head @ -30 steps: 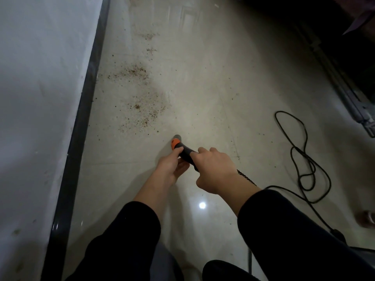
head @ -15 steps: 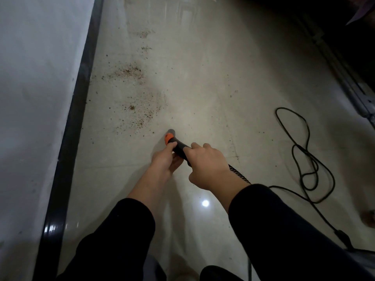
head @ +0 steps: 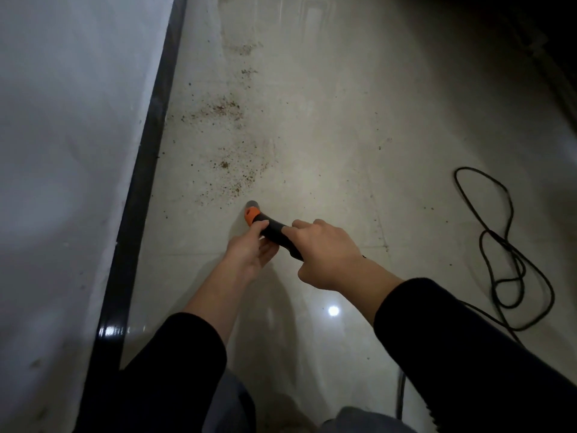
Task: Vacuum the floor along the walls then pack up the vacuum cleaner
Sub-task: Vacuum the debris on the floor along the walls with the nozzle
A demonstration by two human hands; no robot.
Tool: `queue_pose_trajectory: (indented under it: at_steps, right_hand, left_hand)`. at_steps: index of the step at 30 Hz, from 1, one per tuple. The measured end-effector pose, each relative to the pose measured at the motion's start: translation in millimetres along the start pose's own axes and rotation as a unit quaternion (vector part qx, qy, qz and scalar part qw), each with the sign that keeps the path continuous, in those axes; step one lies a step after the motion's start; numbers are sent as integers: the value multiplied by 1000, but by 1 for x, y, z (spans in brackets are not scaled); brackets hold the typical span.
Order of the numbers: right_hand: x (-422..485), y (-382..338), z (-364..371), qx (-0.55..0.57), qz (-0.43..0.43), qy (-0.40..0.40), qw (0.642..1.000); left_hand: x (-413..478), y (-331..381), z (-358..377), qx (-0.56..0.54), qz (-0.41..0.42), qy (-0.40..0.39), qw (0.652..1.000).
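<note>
Head view looks down on a pale, glossy tiled floor [head: 343, 135] that meets a white wall [head: 62, 151] on the left along a shiny black baseboard strip [head: 140, 182]. Both forearms reach forward from black sleeves [head: 468, 354] and meet on the vacuum's black tubular handle with an orange collar [head: 274, 230].

The right hand [head: 324, 254] is on the rear of the handle, its fingers [head: 304, 224] clenched over the top of the tube and knuckles up. The left hand [head: 249, 251] is at the front end, just behind the orange collar: its thumb lies on top of the tube and its fingers [head: 268, 251] curl beneath it, so it is grasping the handle from below. The two hands are just beside each other, with a short bare stretch of black tube between them.

The handle slants down and forward to the left, and its small grey nozzle tip [head: 251, 204] is at the floor, at the near edge of a scatter of brown crumbs and grit [head: 231, 176]. More patches of the same grit [head: 218, 109] lie farther along, near the baseboard.

To the right, well apart from the hands, a thin black power cord [head: 505, 254] lies in loose loops on the tiles. A small bright spot of reflected light [head: 333, 310] shows on the floor between the forearms.
</note>
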State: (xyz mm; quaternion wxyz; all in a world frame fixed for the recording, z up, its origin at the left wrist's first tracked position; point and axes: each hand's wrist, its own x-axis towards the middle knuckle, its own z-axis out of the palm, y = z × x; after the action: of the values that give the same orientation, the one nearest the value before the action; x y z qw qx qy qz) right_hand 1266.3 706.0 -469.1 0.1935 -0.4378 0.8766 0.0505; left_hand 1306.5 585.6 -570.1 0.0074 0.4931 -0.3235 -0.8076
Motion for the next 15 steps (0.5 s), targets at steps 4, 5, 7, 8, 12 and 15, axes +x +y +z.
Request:
queue_pose_trajectory:
  at_steps: [4,5,7,8,12,15]
  right_hand:
    - [10,0,-4,2,-19,2,1000]
    - [12,1,-3,2,-24,2,1000]
    - [16,3,-2,6,-30,2,1000]
    - [17,4,-1,10,-33,3,999]
    - [19,13,4,27,-45,8,999]
    - [19,22,4,38,-52,5,998]
  left_hand:
    - [-1,7,-1,-14,3,13,1000]
    - [-2,9,-1,-16,5,15,1000]
    - [-2,12,-1,-17,7,20,1000]
    - [-3,12,0,-19,6,20,1000]
    - [-5,13,4,-21,2,28,999]
    - [-9,15,12,-22,-1,35,999]
